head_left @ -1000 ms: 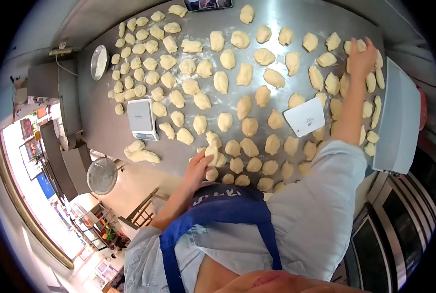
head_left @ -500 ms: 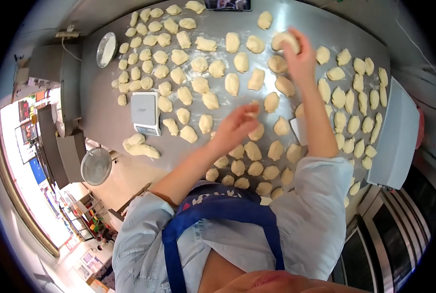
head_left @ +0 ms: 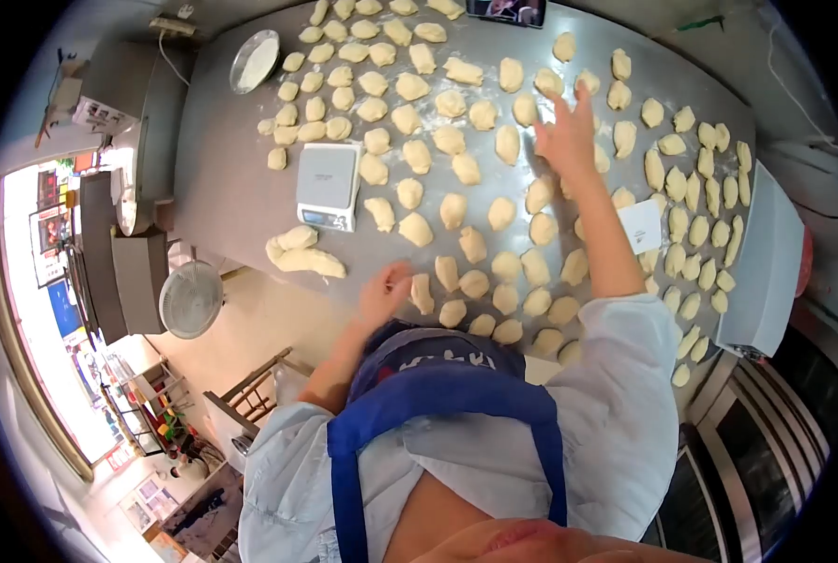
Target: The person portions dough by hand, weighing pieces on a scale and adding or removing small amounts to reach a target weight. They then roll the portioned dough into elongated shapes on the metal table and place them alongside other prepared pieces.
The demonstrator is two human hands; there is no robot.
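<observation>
Here, right hand (head_left: 569, 136) is open, fingers spread, index tip at a dough piece (head_left: 588, 76); contact unclear. Left hand (head_left: 382, 295) is loosely curled, contents indiscernible, just beside another dough piece (head_left: 422, 295); digital scale (head_left: 329, 178) stands beyond it, leftward.

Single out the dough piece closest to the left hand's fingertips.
The oblong dough piece immediately right of the left hand in the picture; every other piece lies farther from the fingertips.
</observation>
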